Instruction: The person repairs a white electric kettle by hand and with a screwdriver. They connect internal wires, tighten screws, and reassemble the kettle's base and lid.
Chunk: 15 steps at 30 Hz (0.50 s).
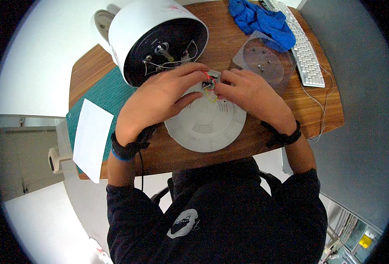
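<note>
A round white base plate (pixel 203 125) with vent slots lies in front of me on the table. Near its far edge sit a small black part (pixel 208 83) and thin red and yellow wires (pixel 212 96). My left hand (pixel 161 94) arches over the plate's left side, its fingertips at the red wire and its thumb set lower, apart from them. From the other side, my right hand (pixel 254 90) has its fingers curled in at the same wires; what lies between them is partly hidden. Just beyond lies a white, kettle-like appliance (pixel 137 22), its dark open underside showing wires and metal fittings.
At the right back, a clear plastic tray (pixel 277 79) holds several small screws, next to a blue cloth (pixel 265 24) and a white keyboard (pixel 306 57) with a cable. White paper (pixel 92 138) lies across a green cutting mat (pixel 82 121) on the left. A grey partition (pixel 357 101) stands right.
</note>
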Each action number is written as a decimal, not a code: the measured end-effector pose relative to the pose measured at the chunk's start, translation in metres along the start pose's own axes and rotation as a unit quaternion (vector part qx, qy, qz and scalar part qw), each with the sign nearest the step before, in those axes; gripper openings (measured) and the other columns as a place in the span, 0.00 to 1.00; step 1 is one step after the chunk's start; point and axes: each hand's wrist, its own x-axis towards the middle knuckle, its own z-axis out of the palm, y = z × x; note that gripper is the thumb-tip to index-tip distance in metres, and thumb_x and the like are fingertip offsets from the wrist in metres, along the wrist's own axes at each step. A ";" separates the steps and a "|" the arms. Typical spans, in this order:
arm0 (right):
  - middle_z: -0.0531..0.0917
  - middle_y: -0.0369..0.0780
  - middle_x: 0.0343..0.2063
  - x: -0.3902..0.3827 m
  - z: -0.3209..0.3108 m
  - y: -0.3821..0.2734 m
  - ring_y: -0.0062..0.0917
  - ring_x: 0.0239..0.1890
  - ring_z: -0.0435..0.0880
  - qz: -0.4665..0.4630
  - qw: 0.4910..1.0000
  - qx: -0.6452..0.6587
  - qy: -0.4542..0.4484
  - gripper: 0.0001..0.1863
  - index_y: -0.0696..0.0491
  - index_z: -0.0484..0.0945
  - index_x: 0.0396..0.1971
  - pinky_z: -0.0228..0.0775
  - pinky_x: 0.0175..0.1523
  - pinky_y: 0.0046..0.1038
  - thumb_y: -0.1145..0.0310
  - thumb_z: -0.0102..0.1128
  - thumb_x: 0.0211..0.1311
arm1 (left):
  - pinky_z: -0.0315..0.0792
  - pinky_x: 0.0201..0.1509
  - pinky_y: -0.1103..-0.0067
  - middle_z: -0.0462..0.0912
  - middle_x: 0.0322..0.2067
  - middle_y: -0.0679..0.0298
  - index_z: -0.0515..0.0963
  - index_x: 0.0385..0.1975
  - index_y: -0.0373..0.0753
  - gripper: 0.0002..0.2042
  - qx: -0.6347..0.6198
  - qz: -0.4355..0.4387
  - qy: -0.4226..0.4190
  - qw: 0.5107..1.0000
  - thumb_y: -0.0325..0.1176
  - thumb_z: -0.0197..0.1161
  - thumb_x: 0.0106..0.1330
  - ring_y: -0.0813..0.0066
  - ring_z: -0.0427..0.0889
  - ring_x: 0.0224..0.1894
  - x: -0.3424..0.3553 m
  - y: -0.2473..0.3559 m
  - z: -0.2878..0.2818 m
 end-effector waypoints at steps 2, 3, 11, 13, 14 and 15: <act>0.81 0.41 0.41 0.003 0.000 0.002 0.42 0.46 0.85 0.015 0.999 0.041 -0.019 0.15 0.48 0.79 0.48 0.80 0.51 0.40 0.63 0.66 0.63 | 0.76 0.68 0.62 0.75 0.68 0.53 0.78 0.63 0.41 0.20 -0.005 -0.004 -0.009 1.000 0.33 0.66 0.71 0.49 0.78 0.66 0.003 -0.003 -0.001; 0.81 0.41 0.40 0.005 -0.001 0.002 0.42 0.45 0.85 0.028 0.997 0.068 -0.005 0.15 0.48 0.78 0.47 0.80 0.51 0.41 0.63 0.67 0.64 | 0.76 0.68 0.62 0.75 0.69 0.53 0.77 0.64 0.41 0.21 -0.007 -0.006 -0.013 1.000 0.33 0.65 0.72 0.49 0.78 0.67 0.003 -0.005 -0.002; 0.79 0.40 0.41 0.027 -0.007 -0.007 0.40 0.45 0.84 0.138 0.983 0.116 0.040 0.17 0.53 0.76 0.41 0.78 0.46 0.41 0.65 0.76 0.59 | 0.74 0.70 0.61 0.74 0.70 0.53 0.74 0.68 0.40 0.24 -0.019 0.020 -0.058 0.998 0.36 0.64 0.73 0.47 0.76 0.68 -0.009 -0.027 0.001; 0.79 0.40 0.42 0.027 -0.002 -0.005 0.40 0.46 0.83 0.127 0.986 0.109 0.014 0.16 0.53 0.76 0.40 0.78 0.46 0.41 0.66 0.75 0.60 | 0.74 0.69 0.62 0.77 0.67 0.53 0.77 0.64 0.39 0.22 -0.016 -0.007 -0.095 0.995 0.38 0.64 0.73 0.48 0.78 0.66 -0.015 -0.028 -0.002; 0.79 0.41 0.42 0.028 -0.001 -0.005 0.41 0.47 0.83 0.122 0.987 0.105 0.002 0.16 0.53 0.75 0.40 0.78 0.46 0.41 0.66 0.74 0.60 | 0.75 0.67 0.62 0.79 0.65 0.54 0.79 0.62 0.39 0.20 -0.009 -0.027 -0.126 0.992 0.39 0.65 0.73 0.50 0.79 0.65 -0.018 -0.030 -0.005; 0.79 0.41 0.43 0.029 -0.003 -0.006 0.41 0.47 0.82 0.114 0.989 0.090 -0.014 0.15 0.54 0.76 0.40 0.78 0.47 0.41 0.66 0.74 0.61 | 0.76 0.66 0.62 0.81 0.63 0.55 0.81 0.60 0.38 0.19 -0.002 -0.046 -0.155 0.987 0.40 0.65 0.73 0.51 0.80 0.63 -0.021 -0.032 -0.007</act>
